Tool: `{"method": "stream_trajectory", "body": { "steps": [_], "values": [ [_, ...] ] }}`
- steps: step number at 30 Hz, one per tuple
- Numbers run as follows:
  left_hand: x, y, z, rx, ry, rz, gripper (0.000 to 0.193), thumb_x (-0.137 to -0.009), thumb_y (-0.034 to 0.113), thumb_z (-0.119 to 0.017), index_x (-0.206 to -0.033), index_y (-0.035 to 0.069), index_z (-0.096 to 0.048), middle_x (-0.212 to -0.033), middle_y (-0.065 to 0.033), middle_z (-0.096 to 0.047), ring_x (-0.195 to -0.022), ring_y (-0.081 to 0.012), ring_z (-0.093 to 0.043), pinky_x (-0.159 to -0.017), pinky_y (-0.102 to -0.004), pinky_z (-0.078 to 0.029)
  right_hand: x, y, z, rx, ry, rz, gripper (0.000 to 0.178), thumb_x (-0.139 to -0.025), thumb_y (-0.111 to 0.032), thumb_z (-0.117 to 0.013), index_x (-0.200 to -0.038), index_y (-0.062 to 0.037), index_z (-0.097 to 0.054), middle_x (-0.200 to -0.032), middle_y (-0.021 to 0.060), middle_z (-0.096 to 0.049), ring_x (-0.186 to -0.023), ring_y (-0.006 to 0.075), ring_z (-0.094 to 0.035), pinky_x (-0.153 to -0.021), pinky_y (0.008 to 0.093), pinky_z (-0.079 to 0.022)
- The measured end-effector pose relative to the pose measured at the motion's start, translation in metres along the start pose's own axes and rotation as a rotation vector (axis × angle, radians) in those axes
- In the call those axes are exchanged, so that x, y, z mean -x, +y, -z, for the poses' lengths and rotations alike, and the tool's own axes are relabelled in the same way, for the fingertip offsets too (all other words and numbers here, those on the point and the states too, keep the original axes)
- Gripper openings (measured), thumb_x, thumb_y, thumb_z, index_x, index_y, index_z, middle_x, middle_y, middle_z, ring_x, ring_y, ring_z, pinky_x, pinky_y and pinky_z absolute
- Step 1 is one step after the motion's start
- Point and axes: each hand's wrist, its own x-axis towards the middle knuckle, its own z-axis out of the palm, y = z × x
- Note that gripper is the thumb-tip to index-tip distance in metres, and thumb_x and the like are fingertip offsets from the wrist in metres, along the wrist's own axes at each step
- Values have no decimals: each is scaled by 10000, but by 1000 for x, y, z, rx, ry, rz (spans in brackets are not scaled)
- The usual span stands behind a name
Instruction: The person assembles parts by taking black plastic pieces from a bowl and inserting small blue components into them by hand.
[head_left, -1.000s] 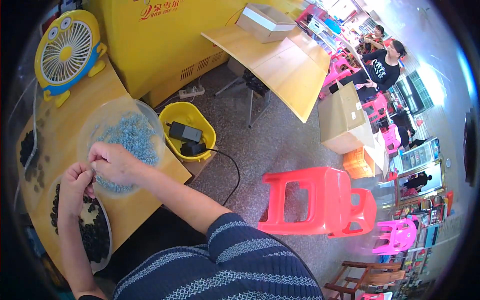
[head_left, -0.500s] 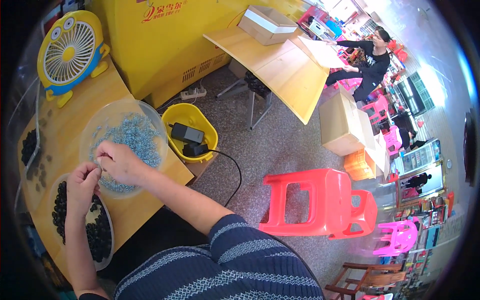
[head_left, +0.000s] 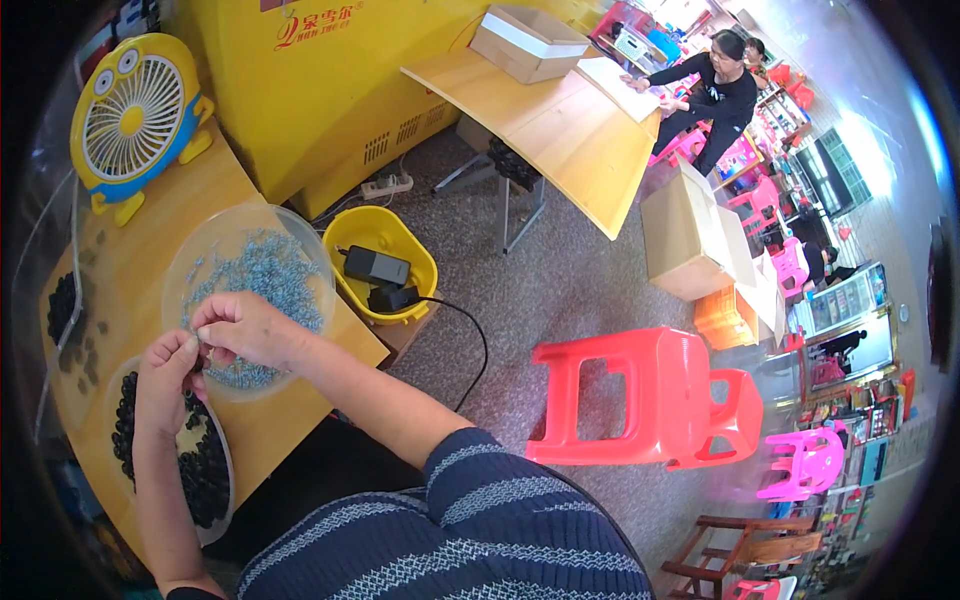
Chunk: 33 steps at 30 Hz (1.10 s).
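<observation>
My left hand [head_left: 168, 385] and my right hand [head_left: 250, 330] meet fingertip to fingertip, both pinched closed. Whatever lies between the fingers is too small and covered to name. Under my right hand stands a round clear plastic bowl [head_left: 180, 262] holding many small blue-grey pieces [head_left: 265, 262]. A pale oval tray [head_left: 229, 478] with many small, shiny black round pieces [head_left: 203, 470] sits below my left hand and forearm, which partly hide it. More black pieces [head_left: 63, 308] lie heaped and scattered at the left of the wooden table [head_left: 285, 425].
A yellow and blue fan [head_left: 135, 120] stands at the table's far end. Beside the table, a yellow tub [head_left: 420, 250] holds a black adapter with a cable. Red plastic stools [head_left: 670, 395] stand to the right. Farther off, a person [head_left: 720, 90] works at another table [head_left: 560, 130] with cardboard boxes [head_left: 690, 235].
My hands stay together, with the fingers shifted slightly. The person at the far table has lowered the pale sheet onto the table, and another person shows behind.
</observation>
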Motion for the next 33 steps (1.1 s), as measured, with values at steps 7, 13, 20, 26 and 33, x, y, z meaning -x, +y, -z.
{"method": "stream_trajectory", "body": {
  "steps": [7, 13, 20, 26, 33],
  "values": [
    [-3, 0, 1, 211, -60, 133, 154, -812, 187, -487, -738, 52, -492, -604, -31, -501, -397, -69, -438, -318, -204, -373, 3, -5, 1, 12, 22, 37, 37, -767, -38, -473, -743, -13, -484, -662, 37, -523, -553, 85, -484, -482, 218, -415],
    [-5, -3, -1, 248, -15, 131, 174, -822, 203, -470, -746, 47, -483, -589, -26, -494, -397, -63, -436, -307, -196, -370, -1, 3, 4, 22, 41, 112, 18, -742, -18, -483, -734, -6, -472, -638, 50, -514, -530, 90, -480, -467, 224, -413],
    [-5, -3, -5, 71, -34, 46, 189, -818, 215, -484, -728, 50, -499, -592, -19, -499, -379, -59, -433, -318, -179, -366, 8, -4, 5, 2, 52, 4, 18, -724, -14, -479, -727, 1, -469, -572, 61, -498, -444, 118, -480, -392, 237, -382],
    [0, 2, -12, 56, -21, 45, 191, -817, 214, -489, -707, 59, -505, -581, -2, -494, -387, -45, -428, -336, -170, -365, 11, -4, 6, 109, 23, 45, 56, -763, -57, -468, -739, -7, -474, -590, 57, -505, -479, 111, -494, -423, 233, -406],
    [7, 0, -15, -632, 56, -254, 142, -811, 139, -484, -707, 45, -506, -593, 7, -489, -425, -49, -403, -405, -175, -336, 12, 0, 6, 217, 27, -114, 83, -765, -86, -476, -740, -7, -474, -604, 54, -502, -499, 119, -502, -432, 242, -412]
  ]
}}
